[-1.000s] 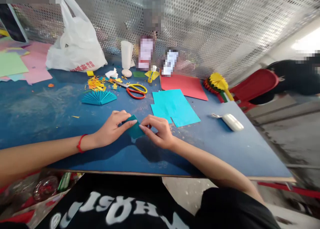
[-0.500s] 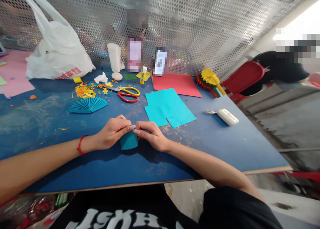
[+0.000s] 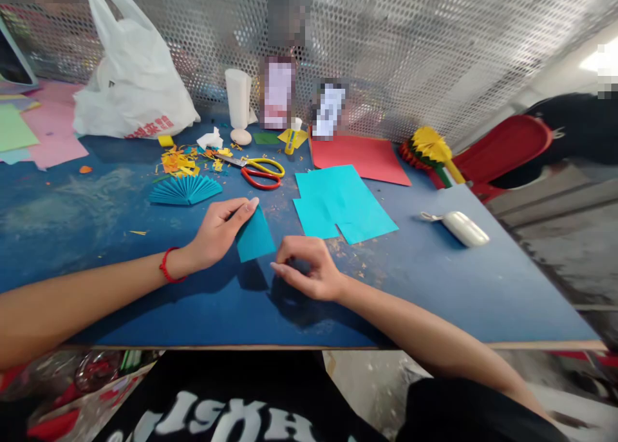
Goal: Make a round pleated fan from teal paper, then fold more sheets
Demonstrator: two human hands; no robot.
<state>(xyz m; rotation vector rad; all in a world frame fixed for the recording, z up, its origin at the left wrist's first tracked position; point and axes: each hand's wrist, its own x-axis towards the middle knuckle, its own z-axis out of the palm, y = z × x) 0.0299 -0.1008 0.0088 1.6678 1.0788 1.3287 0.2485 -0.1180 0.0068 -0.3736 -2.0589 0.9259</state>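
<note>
My left hand [image 3: 221, 231] pinches a folded piece of blue paper [image 3: 257, 237] by its upper end, thumb on top, and holds it a little above the blue table. The paper's wider end hangs toward me, and its shadow falls below. Just right of its lower corner is my right hand [image 3: 309, 268], fingers curled in and thumb against them, with nothing visible in the grip. It looks apart from the paper. Beyond my left hand lies a pleated blue paper fan [image 3: 186, 190]. Flat sheets of bright blue paper [image 3: 345, 204] lie beyond my right hand.
Scissors [image 3: 261, 173] lie beside yellow and orange paper scraps [image 3: 181, 162]. Behind are a glue stick [image 3: 292, 137], red paper [image 3: 360, 159], a white plastic bag [image 3: 138, 85] and two upright phones. On the right are a white case [image 3: 465, 228] and a yellow paper flower [image 3: 429, 147].
My right hand has let go of the folded paper and moved right and toward me. My left hand has raised the paper slightly, showing more of it. The view has shifted left.
</note>
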